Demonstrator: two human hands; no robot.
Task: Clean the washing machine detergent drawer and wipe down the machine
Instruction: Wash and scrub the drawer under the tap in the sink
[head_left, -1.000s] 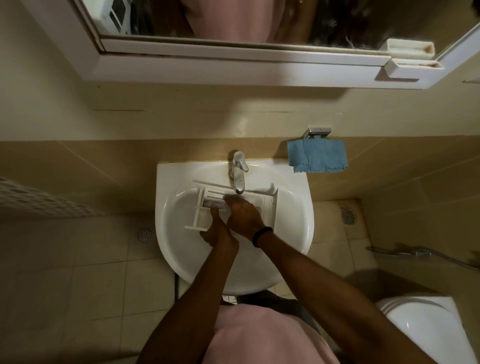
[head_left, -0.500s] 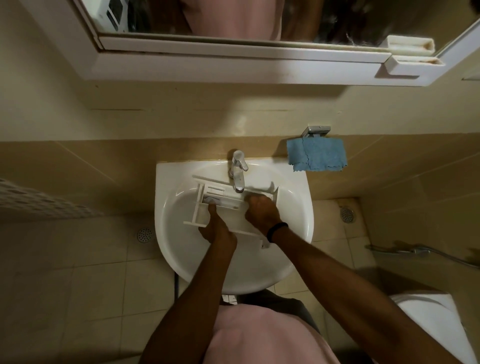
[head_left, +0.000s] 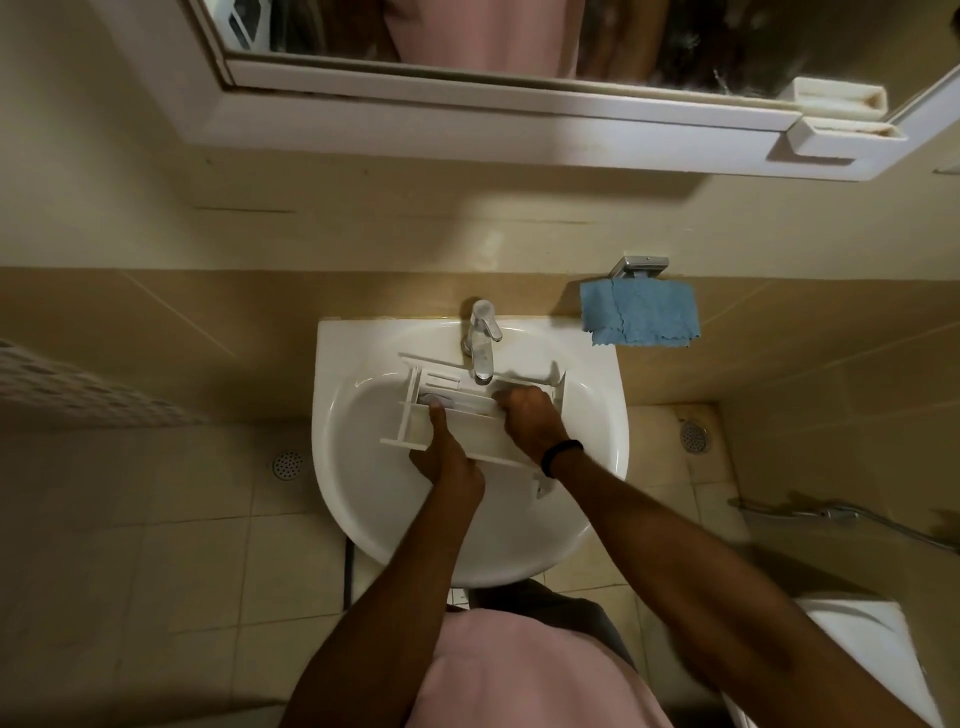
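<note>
White on white leaves the detergent drawer (head_left: 496, 444) hard to read against the sink (head_left: 332, 364), and its partitions are only faintly made out. The fingers of the left hand (head_left: 447, 462) are hidden under the drawer's near edge, which is gripped with the thumb laid forward over a compartment. The right hand (head_left: 530, 421) is curled inside the drawer's right end (whether anything is held there cannot be told). Part of the drawer's far side is blocked by the tap (head_left: 483, 343) above it.

A floor drain (head_left: 287, 464) is seen left of the sink, a blue cloth (head_left: 641, 312) is draped from a metal holder (head_left: 639, 267) on the wall, and a toilet (head_left: 857, 639) is cut off at the lower right. The drawer is laid across the basin, slightly tilted.
</note>
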